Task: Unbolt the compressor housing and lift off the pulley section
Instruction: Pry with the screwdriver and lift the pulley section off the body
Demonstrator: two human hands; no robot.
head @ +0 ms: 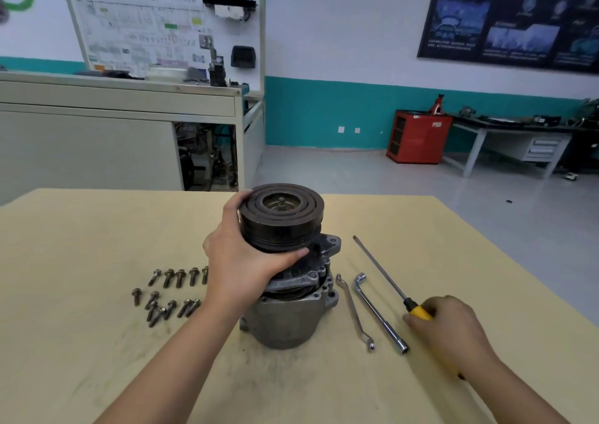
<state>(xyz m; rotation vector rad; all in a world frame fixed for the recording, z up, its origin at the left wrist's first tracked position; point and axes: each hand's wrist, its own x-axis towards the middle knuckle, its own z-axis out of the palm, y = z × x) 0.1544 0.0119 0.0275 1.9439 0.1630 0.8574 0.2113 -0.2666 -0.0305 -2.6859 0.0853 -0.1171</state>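
Head-worn view, forward-down, close above table [81, 245]

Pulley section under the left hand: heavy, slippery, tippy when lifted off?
Probably heavy for its size: the pulley section looks like thick solid metal. The left hand wraps only part of its grooved rim, so it may tilt. Being round, it would likely roll if laid on its side.

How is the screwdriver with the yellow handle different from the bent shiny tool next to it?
The screwdriver is straight with a yellow handle; the socket wrench is all silver and bent at its far end. The screwdriver's shaft is thinner than the socket wrench's. The right hand grips the screwdriver; nothing touches the socket wrench. Both are right of the compressor.
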